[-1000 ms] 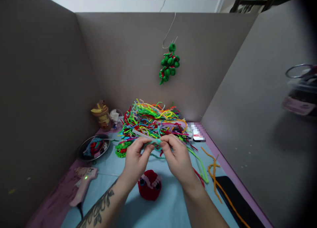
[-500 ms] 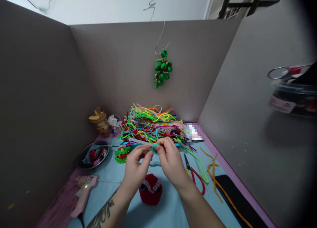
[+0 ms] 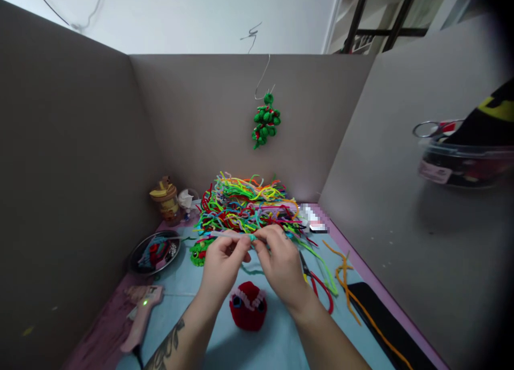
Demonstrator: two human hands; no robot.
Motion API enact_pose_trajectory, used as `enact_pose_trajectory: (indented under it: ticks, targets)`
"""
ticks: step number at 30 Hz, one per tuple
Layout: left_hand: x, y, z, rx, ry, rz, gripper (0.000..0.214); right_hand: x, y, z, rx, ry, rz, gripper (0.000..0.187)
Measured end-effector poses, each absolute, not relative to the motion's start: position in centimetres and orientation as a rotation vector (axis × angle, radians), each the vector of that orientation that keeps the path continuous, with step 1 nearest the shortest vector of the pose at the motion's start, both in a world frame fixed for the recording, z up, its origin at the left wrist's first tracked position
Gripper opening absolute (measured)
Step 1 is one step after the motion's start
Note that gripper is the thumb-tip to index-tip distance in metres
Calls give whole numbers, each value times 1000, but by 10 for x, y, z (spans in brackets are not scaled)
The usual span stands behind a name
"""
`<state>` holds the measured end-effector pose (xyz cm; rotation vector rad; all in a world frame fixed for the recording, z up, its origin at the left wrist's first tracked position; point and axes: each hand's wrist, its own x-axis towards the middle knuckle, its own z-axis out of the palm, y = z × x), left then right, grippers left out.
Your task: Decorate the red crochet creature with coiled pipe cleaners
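Observation:
Both my hands meet above the table, in front of the pile of pipe cleaners. My left hand (image 3: pixel 227 257) is closed, its thumb and fingers pinched on a pale, translucent stick (image 3: pixel 223 234) that points left. At the stick's right end, a short bit of teal pipe cleaner (image 3: pixel 252 238) shows between my fingertips, seemingly wrapped round it. My right hand (image 3: pixel 278 255) pinches this teal piece from the right. On the table below my wrists sits a red fuzzy figure (image 3: pixel 249 312) with dark eyes and a pink wavy band.
A heap of coloured pipe cleaners (image 3: pixel 244 204) lies at the back. Left are a metal bowl (image 3: pixel 134 263), a pink glue gun (image 3: pixel 140 316) and a green fuzzy piece (image 3: pixel 197 254). Red-handled scissors (image 3: pixel 321 287), orange pipe cleaners (image 3: pixel 343 276) and a black flat object (image 3: pixel 381 316) lie right.
My left thumb has closed in toward the teal piece and the fingers have curled tighter. My right hand stays pinched in nearly the same place. The view has shifted slightly.

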<state>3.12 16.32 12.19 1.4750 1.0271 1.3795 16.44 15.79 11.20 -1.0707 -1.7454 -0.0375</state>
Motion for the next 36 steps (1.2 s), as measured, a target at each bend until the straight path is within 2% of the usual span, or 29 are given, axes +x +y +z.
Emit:
enact_pose_trajectory:
  ticks: [8, 16, 26, 36]
  targets:
    - [34, 163, 125, 1502, 991, 1454, 36, 164, 155, 112, -1001, -1709, -129, 7]
    - [34, 167, 113, 1583, 1074, 1488, 21, 159, 154, 110, -1011, -1711, -290, 10]
    - [23, 170, 117, 2025, 1031, 1700, 8, 174, 152, 126, -946, -1738, 164, 18]
    - [21, 170, 116, 2152, 881, 1694, 13, 178, 149, 131, -890, -1782, 424, 16]
